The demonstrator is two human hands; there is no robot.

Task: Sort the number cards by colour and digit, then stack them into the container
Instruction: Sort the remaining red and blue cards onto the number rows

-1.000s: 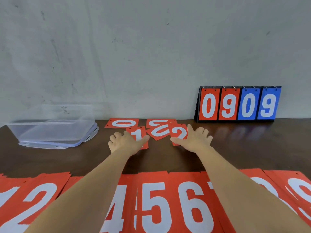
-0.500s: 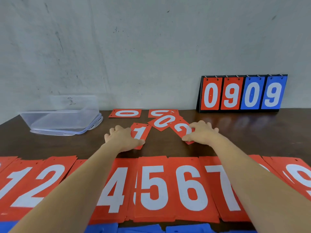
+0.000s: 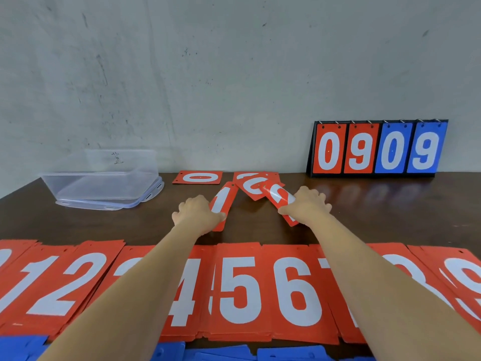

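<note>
- Now the left hand [image 3: 197,213] grips the red "1" card [image 3: 222,201], fingers curled over its left long edge and the thumb at its near end.
- That card sits mid-table on the dark wooden table [image 3: 390,204], its right edge tipped up and its far end pointing toward the wall.
- The right hand [image 3: 307,207] grasps the red "2" card [image 3: 279,198] with curled fingers around its right side.
- The "2" card is tilted, its far end raised and overlapping a small heap of red cards [image 3: 251,187] just beyond it.
- A red "0" card [image 3: 199,177] lies flat near the wall, left of the heap and apart from both hands.
- The clear plastic container [image 3: 104,183] stands far left on a clear lid [image 3: 156,190], well apart from the hands.
- A flip scoreboard [image 3: 377,149] stands far right against the wall, showing red 0 and 9, then blue 0 and 9.
- Stacks of red number cards [image 3: 242,290] run in a row across the near side; 1, 2, 4, 5 and 6 read plainly, while the forearms cover others.
- Blue cards [image 3: 286,354] show along the nearest edge.
</note>
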